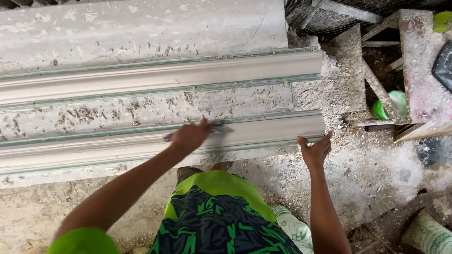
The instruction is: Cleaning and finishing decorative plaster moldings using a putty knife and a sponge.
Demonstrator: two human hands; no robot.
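Note:
Two long wet grey plaster mouldings lie side by side on a plaster-spattered bench (141, 28). The near moulding (273, 129) runs across the middle of the view. My left hand (189, 136) rests on top of it, closed on a thin flat tool (217, 126) whose blurred end sticks out to the right. My right hand (314, 150) presses against the near edge of the same moulding at its right end, fingers spread, holding nothing. The far moulding (188, 73) lies untouched behind.
A crusted frame with compartments (372, 70) stands to the right, a green bowl-like thing (391, 104) inside it. White sacks (428, 233) lie on the dusty floor at lower right. My green and black shorts (216, 216) fill the lower middle.

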